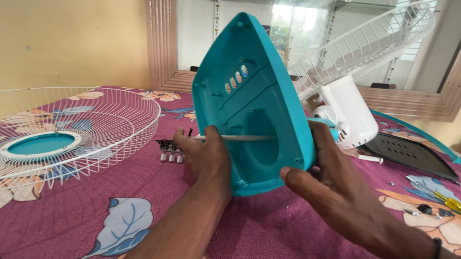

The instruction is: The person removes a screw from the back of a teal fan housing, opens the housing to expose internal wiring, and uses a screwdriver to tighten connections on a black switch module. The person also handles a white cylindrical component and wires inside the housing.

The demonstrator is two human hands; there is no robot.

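A teal plastic fan base cover [253, 87] is held upright above the table, its hollow inside facing me. My right hand [320, 177] grips its lower right edge. My left hand [209, 158] presses against the lower left of the cover and holds a thin white rod [241, 138] that reaches across the hollow inside. Just left of that hand, a small black switch block with white buttons [171, 150] lies on the cloth.
A white wire fan guard with a teal centre [48, 142] lies at the left. The white motor housing [347, 114] with the rear guard [369, 44] stands behind. A dark base plate [412, 155], a yellow screwdriver [457, 206] and loose screws [427, 209] lie at the right on the floral cloth [265, 242].
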